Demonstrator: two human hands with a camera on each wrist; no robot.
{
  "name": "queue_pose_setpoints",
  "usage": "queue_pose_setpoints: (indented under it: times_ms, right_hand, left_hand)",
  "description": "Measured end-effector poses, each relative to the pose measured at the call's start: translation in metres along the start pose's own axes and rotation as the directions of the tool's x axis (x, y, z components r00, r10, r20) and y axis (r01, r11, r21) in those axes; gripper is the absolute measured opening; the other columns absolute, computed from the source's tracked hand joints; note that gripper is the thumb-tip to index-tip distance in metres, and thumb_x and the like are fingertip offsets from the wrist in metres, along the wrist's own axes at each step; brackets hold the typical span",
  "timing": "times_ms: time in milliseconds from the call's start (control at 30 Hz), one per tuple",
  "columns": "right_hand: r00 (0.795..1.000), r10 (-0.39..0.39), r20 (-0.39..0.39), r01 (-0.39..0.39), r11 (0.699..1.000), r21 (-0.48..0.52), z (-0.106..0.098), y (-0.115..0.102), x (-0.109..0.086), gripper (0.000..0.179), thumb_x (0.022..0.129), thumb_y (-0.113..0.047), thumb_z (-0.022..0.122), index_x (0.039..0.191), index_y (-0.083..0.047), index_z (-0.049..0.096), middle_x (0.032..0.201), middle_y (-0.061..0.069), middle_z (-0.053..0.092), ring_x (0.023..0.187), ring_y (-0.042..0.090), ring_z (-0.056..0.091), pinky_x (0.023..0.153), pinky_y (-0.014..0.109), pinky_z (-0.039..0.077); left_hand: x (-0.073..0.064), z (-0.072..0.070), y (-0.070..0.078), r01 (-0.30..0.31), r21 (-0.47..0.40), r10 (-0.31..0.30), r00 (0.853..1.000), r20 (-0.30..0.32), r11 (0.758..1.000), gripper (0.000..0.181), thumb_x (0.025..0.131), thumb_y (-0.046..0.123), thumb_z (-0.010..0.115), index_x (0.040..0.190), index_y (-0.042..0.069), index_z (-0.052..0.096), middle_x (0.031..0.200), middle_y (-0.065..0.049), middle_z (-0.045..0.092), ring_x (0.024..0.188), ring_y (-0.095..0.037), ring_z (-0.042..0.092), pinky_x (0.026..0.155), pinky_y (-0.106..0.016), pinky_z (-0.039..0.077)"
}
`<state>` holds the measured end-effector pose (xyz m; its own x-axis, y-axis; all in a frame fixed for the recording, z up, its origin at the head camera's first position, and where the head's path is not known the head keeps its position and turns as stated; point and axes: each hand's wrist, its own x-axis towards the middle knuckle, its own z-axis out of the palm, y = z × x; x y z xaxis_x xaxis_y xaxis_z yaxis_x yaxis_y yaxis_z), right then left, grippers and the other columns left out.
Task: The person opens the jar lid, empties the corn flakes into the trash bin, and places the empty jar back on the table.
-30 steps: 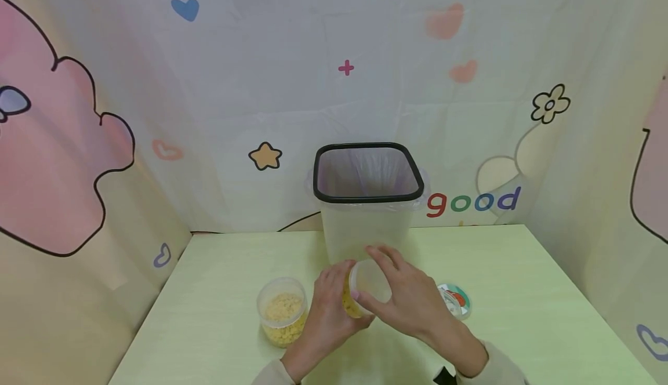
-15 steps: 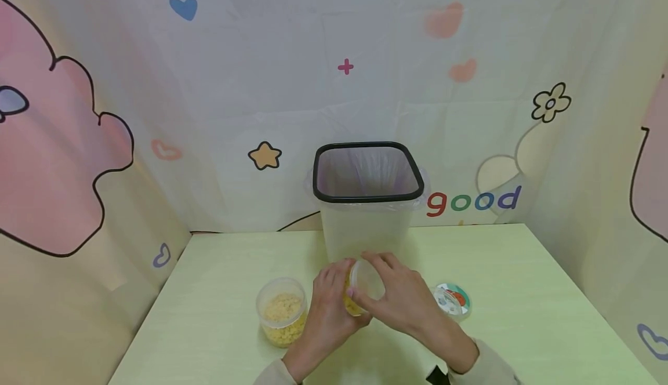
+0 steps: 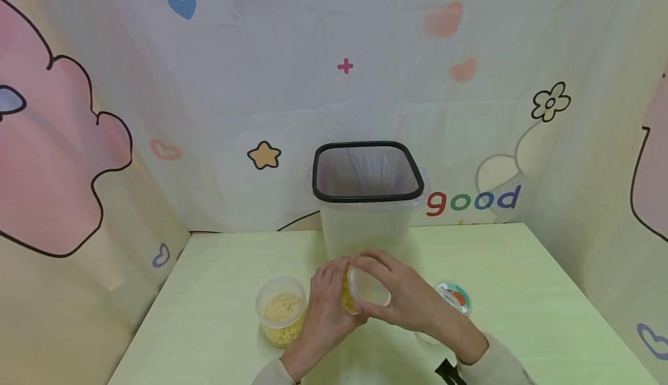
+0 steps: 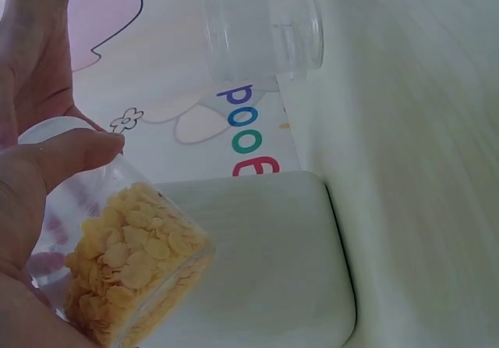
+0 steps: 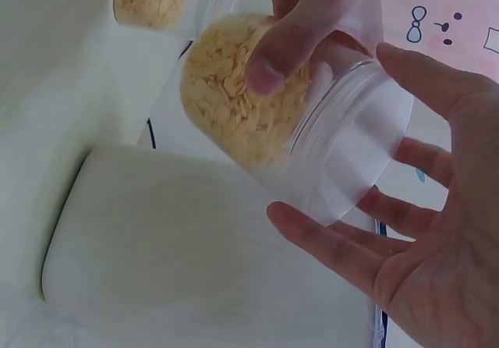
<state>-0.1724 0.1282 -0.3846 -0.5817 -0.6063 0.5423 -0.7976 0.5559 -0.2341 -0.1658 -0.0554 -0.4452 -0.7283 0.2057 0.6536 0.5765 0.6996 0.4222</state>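
Note:
My left hand (image 3: 331, 301) grips a clear plastic jar (image 5: 234, 90) part filled with pale yellow flakes. The jar is tilted, its lidded end turned to the right. Around the translucent lid (image 5: 362, 145) my right hand (image 3: 404, 295) spreads its thumb and fingers, fingertips right at the rim. In the left wrist view the flakes (image 4: 129, 258) lie toward the jar's base. A second clear jar (image 3: 282, 315) of yellow flakes stands on the table just left of my left wrist.
A pale bin (image 3: 365, 228) with a black rim and a plastic liner stands behind my hands. On the right lies a round lid with a colourful label (image 3: 459, 297). A clear jar (image 4: 265, 32) without flakes stands near it, mostly hidden by my right forearm in the head view.
My right hand has turned about the lid, drawing in slightly and then shifting back right with its fingers re-placed on the rim. The left hand keeps its hold on the jar, nearly still.

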Motion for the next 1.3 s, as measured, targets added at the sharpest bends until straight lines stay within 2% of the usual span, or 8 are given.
queue_pose_setpoints:
  times_ms: [167, 367, 567, 700, 833, 967, 1100, 1300]
  right_hand:
    - [0.994, -0.11, 0.027, 0.109, 0.994, 0.009, -0.003, 0.006, -0.002, 0.067, 0.076, -0.029, 0.085, 0.136, -0.023, 0.055, 0.139, 0.008, 0.053, 0.123, 0.023, 0.057, 0.095, 0.04, 0.055]
    - [0.964, -0.258, 0.071, 0.259, 0.966, -0.005, -0.006, 0.012, -0.002, 0.069, 0.072, -0.022, 0.087, 0.134, -0.021, 0.056, 0.145, 0.009, 0.047, 0.135, 0.026, 0.045, 0.105, 0.042, 0.048]
    - [0.962, -0.254, 0.099, 0.258, 0.965, -0.034, -0.007, 0.01, -0.004, 0.078, 0.069, -0.017, 0.088, 0.138, -0.022, 0.053, 0.148, 0.009, 0.045, 0.138, 0.031, 0.042, 0.105, 0.044, 0.048]
    - [0.969, -0.226, 0.099, 0.233, 0.971, -0.063, -0.009, 0.007, -0.004, 0.082, 0.07, -0.025, 0.088, 0.142, -0.022, 0.049, 0.15, 0.009, 0.045, 0.14, 0.033, 0.041, 0.106, 0.046, 0.047]
    - [0.99, -0.138, 0.042, 0.141, 0.988, -0.069, -0.011, 0.0, -0.004, 0.081, 0.075, -0.037, 0.083, 0.145, -0.022, 0.046, 0.152, 0.008, 0.042, 0.14, 0.031, 0.042, 0.104, 0.048, 0.048]
    - [0.997, 0.036, -0.068, -0.04, 0.997, -0.065, -0.015, -0.011, -0.003, 0.077, 0.079, -0.044, 0.077, 0.146, -0.024, 0.045, 0.151, 0.004, 0.043, 0.134, 0.026, 0.048, 0.09, 0.046, 0.056]
    - [0.966, 0.224, -0.126, -0.233, 0.97, -0.067, -0.015, -0.021, 0.0, 0.074, 0.081, -0.05, 0.073, 0.146, -0.027, 0.045, 0.15, 0.003, 0.046, 0.127, 0.028, 0.055, 0.08, 0.049, 0.057]
    - [0.902, 0.424, -0.087, -0.43, 0.898, -0.087, -0.008, -0.029, 0.006, 0.074, 0.083, -0.059, 0.067, 0.145, -0.026, 0.046, 0.14, 0.005, 0.055, 0.095, 0.031, 0.068, 0.068, 0.045, 0.055]
  left_hand:
    - [0.001, -0.002, 0.0, 0.006, -0.019, -0.006, 1.0, 0.015, 1.0, 0.097, 0.053, 0.024, 0.095, 0.137, 0.015, 0.047, 0.13, -0.004, 0.059, 0.123, -0.026, 0.05, 0.104, -0.05, 0.042]
    - [0.001, -0.004, 0.001, 0.021, -0.045, -0.019, 0.999, 0.046, 0.999, 0.098, 0.056, 0.029, 0.096, 0.139, 0.013, 0.046, 0.132, -0.005, 0.058, 0.125, -0.027, 0.049, 0.105, -0.051, 0.041]
    - [0.001, -0.005, 0.003, 0.038, -0.044, -0.036, 0.997, 0.064, 0.998, 0.098, 0.057, 0.027, 0.095, 0.14, 0.012, 0.045, 0.133, -0.006, 0.057, 0.127, -0.027, 0.048, 0.108, -0.05, 0.039]
    - [0.002, -0.005, 0.003, 0.031, -0.045, -0.029, 0.998, 0.051, 0.998, 0.1, 0.056, 0.027, 0.096, 0.14, 0.01, 0.044, 0.135, -0.006, 0.056, 0.126, -0.027, 0.048, 0.108, -0.05, 0.039]
    - [0.003, -0.005, 0.003, 0.015, -0.055, -0.014, 0.999, 0.03, 0.998, 0.099, 0.055, 0.027, 0.097, 0.139, 0.013, 0.045, 0.134, -0.005, 0.056, 0.125, -0.027, 0.049, 0.105, -0.051, 0.041]
    - [0.004, -0.004, 0.003, 0.005, -0.055, -0.004, 1.0, 0.007, 0.998, 0.095, 0.056, 0.027, 0.095, 0.137, 0.014, 0.047, 0.13, -0.004, 0.058, 0.122, -0.025, 0.05, 0.102, -0.051, 0.043]
    - [0.005, -0.004, 0.003, -0.004, -0.044, 0.004, 1.0, -0.012, 0.999, 0.093, 0.056, 0.028, 0.095, 0.135, 0.013, 0.048, 0.129, -0.003, 0.058, 0.121, -0.025, 0.051, 0.101, -0.05, 0.043]
    - [0.007, -0.003, 0.002, -0.018, -0.019, 0.017, 1.0, -0.022, 1.0, 0.095, 0.054, 0.029, 0.096, 0.135, 0.014, 0.048, 0.128, -0.002, 0.058, 0.121, -0.024, 0.051, 0.101, -0.048, 0.044]
